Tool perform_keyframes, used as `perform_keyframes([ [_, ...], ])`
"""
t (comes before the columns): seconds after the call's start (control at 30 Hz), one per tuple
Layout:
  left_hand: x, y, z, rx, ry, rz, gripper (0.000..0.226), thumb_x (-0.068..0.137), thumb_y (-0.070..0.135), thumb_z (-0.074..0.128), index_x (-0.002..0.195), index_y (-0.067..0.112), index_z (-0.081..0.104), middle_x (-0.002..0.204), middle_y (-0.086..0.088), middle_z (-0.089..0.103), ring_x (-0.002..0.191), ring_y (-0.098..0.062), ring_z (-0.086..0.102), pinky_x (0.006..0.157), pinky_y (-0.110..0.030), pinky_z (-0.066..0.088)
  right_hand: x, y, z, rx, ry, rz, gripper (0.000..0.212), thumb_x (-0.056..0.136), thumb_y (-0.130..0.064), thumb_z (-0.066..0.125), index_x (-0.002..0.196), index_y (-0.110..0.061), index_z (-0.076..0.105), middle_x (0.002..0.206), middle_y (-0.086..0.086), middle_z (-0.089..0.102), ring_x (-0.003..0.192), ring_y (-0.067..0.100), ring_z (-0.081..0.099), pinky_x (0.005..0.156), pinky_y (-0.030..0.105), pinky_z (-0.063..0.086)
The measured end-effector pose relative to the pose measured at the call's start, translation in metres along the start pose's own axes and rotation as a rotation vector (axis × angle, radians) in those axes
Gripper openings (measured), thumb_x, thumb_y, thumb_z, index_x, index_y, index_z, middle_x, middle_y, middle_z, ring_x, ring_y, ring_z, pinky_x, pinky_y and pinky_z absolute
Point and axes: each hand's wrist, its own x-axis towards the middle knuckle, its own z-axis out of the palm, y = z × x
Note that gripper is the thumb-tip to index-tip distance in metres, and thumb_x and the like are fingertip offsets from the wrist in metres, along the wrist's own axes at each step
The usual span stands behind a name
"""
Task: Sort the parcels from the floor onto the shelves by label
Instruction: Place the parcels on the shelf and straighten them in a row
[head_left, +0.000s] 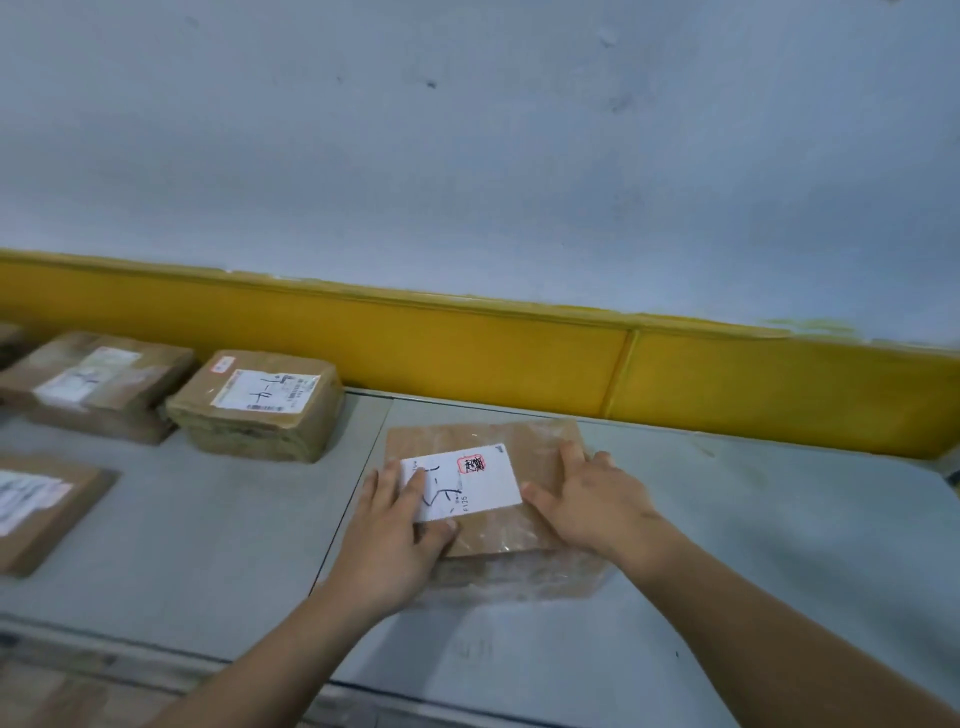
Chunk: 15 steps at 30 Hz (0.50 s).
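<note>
A flat brown parcel (535, 447) wrapped in clear tape lies on the grey shelf surface (753, 519). Its white label (467, 480) carries handwritten marks and a red stamp. My left hand (395, 525) rests on the parcel's left side, fingers over the label's edge. My right hand (587, 499) lies flat on the parcel's right side, fingers spread. Both hands press down on the parcel and neither lifts it.
Three more labelled brown parcels sit to the left: one thick (260, 405), one behind it at the far left (93, 384), one at the left edge (41, 504). A yellow band (467, 343) runs along the white wall behind the shelf.
</note>
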Motion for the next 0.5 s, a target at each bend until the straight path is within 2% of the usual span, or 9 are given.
perform_keyframes([
  [0.07,-0.002,0.001,0.002,0.05,0.02,0.015,0.07,0.098,0.051,0.04,0.156,0.022,0.013,0.163,-0.001,-0.009,0.149,-0.02,-0.011,0.12,-0.035,0.003,0.001,0.001,-0.002,-0.015,0.024,-0.045,0.079,0.093,-0.07,0.035,0.152,-0.02,0.019,0.144,0.014,0.035,0.13,0.034,0.042,0.101,0.046,0.041],
  [0.17,0.003,-0.004,0.001,0.069,0.063,0.044,0.07,0.097,0.056,0.037,0.155,0.023,0.016,0.164,0.004,-0.002,0.15,-0.016,-0.006,0.12,-0.034,0.007,0.009,-0.007,-0.002,0.049,0.002,-0.168,0.074,0.096,-0.063,0.037,0.155,-0.024,0.015,0.162,0.008,0.005,0.143,0.035,0.021,0.111,0.047,0.03],
  [0.23,0.007,-0.009,-0.003,0.066,0.06,0.057,0.081,0.087,0.068,0.03,0.155,0.025,0.018,0.164,0.006,0.001,0.15,-0.013,-0.003,0.12,-0.034,0.01,0.014,-0.013,-0.002,0.083,-0.035,-0.189,0.074,0.097,-0.062,0.036,0.157,-0.029,0.008,0.165,0.005,-0.008,0.146,0.037,0.014,0.115,0.044,0.024],
  [0.37,0.022,-0.018,-0.01,0.11,0.075,0.093,0.103,0.067,0.078,0.009,0.154,0.026,0.022,0.163,0.007,0.004,0.15,-0.013,0.001,0.119,-0.03,0.01,0.024,-0.02,-0.004,0.099,-0.033,-0.161,0.074,0.098,-0.061,0.035,0.158,-0.028,0.006,0.165,0.004,-0.012,0.148,0.037,0.01,0.116,0.042,0.022],
  [0.5,0.046,-0.024,-0.019,0.128,0.08,0.14,0.103,0.066,0.078,0.009,0.153,0.026,0.025,0.163,0.007,0.007,0.15,-0.013,0.004,0.119,-0.028,0.009,0.038,-0.029,-0.004,0.134,-0.038,-0.109,0.076,0.096,-0.064,0.035,0.158,-0.031,0.007,0.165,0.003,-0.012,0.149,0.037,0.006,0.116,0.046,0.024],
])
